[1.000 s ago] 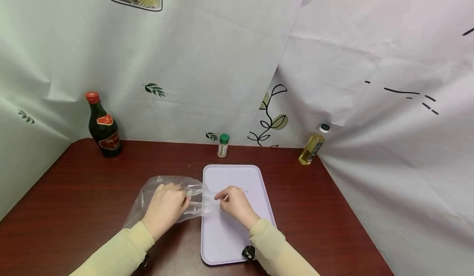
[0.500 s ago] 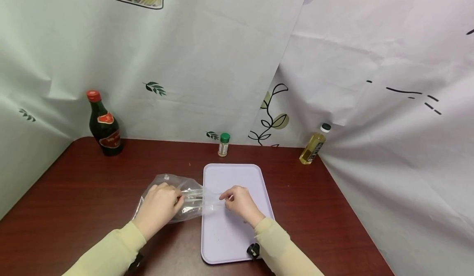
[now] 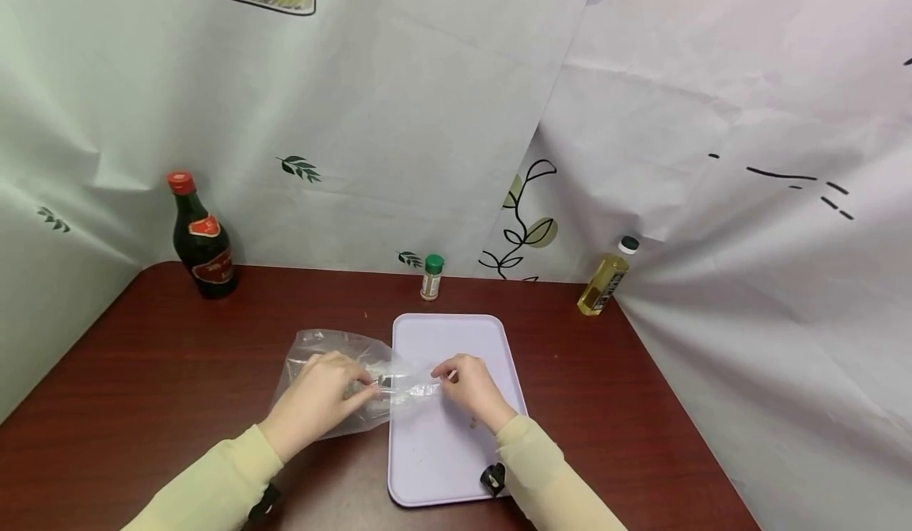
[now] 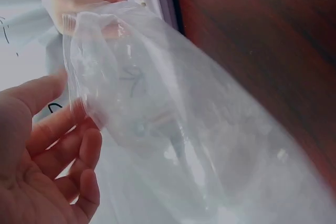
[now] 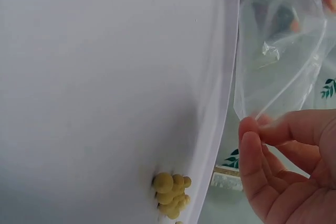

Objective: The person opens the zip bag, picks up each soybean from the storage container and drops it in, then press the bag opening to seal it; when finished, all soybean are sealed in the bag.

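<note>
A clear plastic zip bag [image 3: 342,344] stretches between the two hands, over the left edge of the lilac tray [image 3: 427,468]. My left hand [image 3: 321,392] holds the bag near its mouth, thumb and index finger at the zip edge in the left wrist view. My right hand [image 3: 470,384] pinches a corner of the bag between thumb and index finger above the tray. In the right wrist view, a cluster of small round yellow-brown mushroom caps [image 5: 170,195] lies by the tray's rim, mostly hidden under the right hand in the head view.
A dark bottle with a red cap [image 3: 203,238] stands at the back left. A green-capped spice jar [image 3: 431,278] is behind the tray, and an oil bottle [image 3: 604,282] at the back right. A printed cloth [image 3: 392,119] hangs behind the brown table [image 3: 606,436].
The right hand has shifted slightly right with the bag's corner. The left hand moved left, then back right along the bag, its thumb and index finger now more spread.
</note>
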